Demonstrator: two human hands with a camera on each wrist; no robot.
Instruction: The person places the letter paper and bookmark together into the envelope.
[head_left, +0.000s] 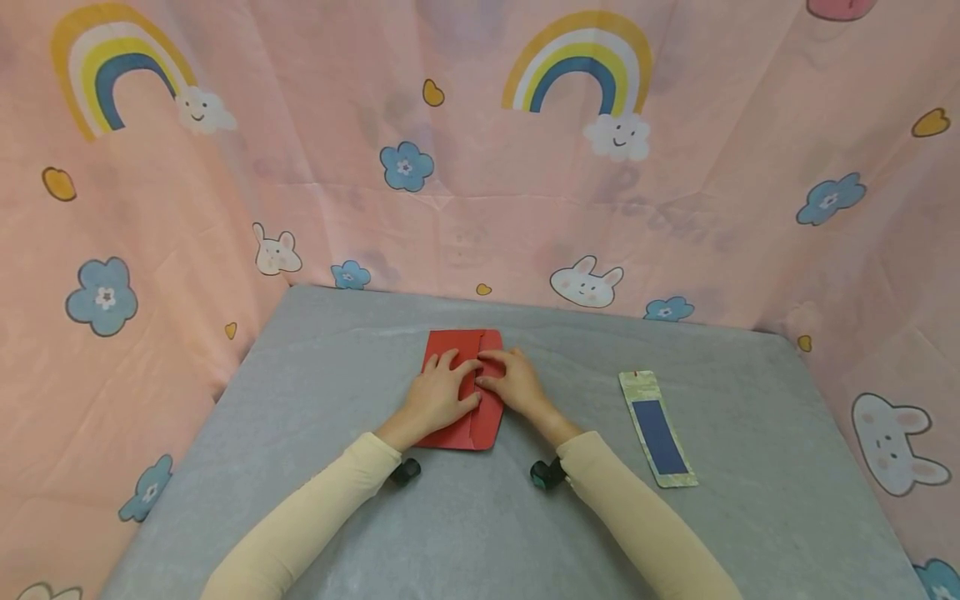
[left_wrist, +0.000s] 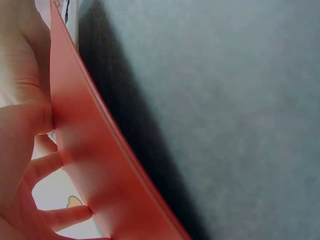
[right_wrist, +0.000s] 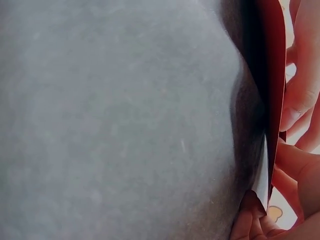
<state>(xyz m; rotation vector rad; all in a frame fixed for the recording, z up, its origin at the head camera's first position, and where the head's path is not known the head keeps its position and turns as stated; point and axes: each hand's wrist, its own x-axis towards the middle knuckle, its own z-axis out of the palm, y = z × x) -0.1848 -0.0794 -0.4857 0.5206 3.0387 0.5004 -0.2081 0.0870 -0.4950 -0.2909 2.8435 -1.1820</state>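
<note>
A red paper envelope (head_left: 453, 433) with a folded flap (head_left: 491, 417) along its right side rests on the grey-covered table. My left hand (head_left: 437, 396) lies on the envelope's body, fingers spread, its thumb and index fingertip near the flap's edge. From the right, my right hand (head_left: 520, 385) grips the flap side, fingertips at the same edge. In the right wrist view, some right fingers (right_wrist: 287, 160) touch the upper face of the envelope, while another curls below its rim. The left wrist view shows left fingertips touching the red face (left_wrist: 95, 145).
A long, narrow pale-green packet (head_left: 641, 385) with a dark blue panel lies to the right on the grey tablecloth (head_left: 750, 433). Pink patterned fabric (head_left: 465, 225) rises behind the table and along both sides.
</note>
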